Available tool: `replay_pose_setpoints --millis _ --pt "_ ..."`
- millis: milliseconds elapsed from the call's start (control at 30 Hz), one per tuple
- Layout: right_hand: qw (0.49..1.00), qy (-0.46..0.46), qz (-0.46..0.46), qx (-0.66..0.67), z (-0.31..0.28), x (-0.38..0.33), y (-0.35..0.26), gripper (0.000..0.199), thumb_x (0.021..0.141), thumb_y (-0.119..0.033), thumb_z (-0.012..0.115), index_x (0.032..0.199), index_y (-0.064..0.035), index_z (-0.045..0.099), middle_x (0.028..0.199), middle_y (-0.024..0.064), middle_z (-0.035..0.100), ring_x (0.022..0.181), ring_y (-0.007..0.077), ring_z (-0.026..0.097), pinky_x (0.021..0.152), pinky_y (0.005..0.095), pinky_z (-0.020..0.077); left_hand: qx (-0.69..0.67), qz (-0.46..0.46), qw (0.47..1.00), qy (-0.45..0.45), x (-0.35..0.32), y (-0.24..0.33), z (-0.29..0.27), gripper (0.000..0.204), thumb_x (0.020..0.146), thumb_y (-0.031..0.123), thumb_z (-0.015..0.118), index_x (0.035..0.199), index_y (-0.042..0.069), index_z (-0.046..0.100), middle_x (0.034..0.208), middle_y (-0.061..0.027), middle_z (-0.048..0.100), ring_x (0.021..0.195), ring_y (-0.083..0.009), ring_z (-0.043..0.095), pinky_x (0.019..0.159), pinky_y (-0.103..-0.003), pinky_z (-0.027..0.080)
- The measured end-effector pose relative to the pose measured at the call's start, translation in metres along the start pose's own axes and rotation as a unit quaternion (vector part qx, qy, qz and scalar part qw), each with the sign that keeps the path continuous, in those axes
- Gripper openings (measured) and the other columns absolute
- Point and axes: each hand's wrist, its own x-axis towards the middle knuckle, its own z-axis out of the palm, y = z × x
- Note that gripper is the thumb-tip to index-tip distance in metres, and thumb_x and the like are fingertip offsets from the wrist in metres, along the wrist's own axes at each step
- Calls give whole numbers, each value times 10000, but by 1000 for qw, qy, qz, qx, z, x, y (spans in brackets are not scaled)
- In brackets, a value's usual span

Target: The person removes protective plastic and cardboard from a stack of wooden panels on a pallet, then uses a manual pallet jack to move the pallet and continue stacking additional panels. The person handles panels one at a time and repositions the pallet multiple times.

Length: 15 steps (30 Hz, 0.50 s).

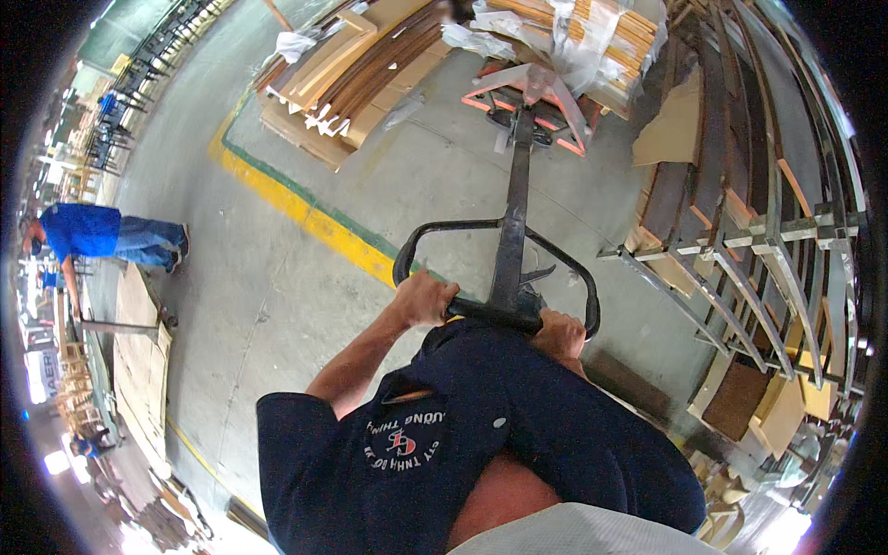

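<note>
Both my hands are on the black loop handle (511, 194) of a pallet jack. My left hand (425, 298) is wrapped round the near bar at its left end. Round the right end of the same bar, my right hand (561, 333) is closed, its fingers partly hidden by the bar and my sleeve. The handle's shaft runs away from me to the jack's orange-red base (538, 85). A small lever (537, 275) sits inside the loop by the shaft. Past the base stands a stack of wooden pieces (606, 42) partly covered in clear plastic wrap.
Long brown boards (370, 79) lie stacked at the far left on cardboard. A metal rack (749, 245) with boards stands at my right, its arms sticking out. A yellow and green floor line (305, 217) crosses on the left. Farther left a person in blue (88, 231) stands beside a cart (141, 361).
</note>
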Motion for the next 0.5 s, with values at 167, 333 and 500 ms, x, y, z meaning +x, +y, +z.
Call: replay_pose_setpoints --millis 167,333,500 --pt "999 32 -27 15 1 5 -11 379 625 -414 730 744 -94 566 725 117 634 714 316 621 648 434 454 29 -21 999 15 2 -19 2 327 635 343 667 850 126 548 624 -53 603 615 -306 607 640 -423 451" --pt "1000 10 -9 22 -6 16 -23 403 644 -429 736 791 -92 572 773 124 641 756 319 623 688 437 450 26 28 993 108 5 -32 5 286 664 340 653 820 131 536 609 -32 574 593 -290 604 626 -413 443" --pt "999 -9 -5 33 -6 30 -28 407 634 -420 749 791 -92 566 795 123 642 778 320 625 692 434 452 47 22 996 70 13 -48 1 277 667 335 645 822 135 534 640 -33 584 609 -276 612 637 -409 438"
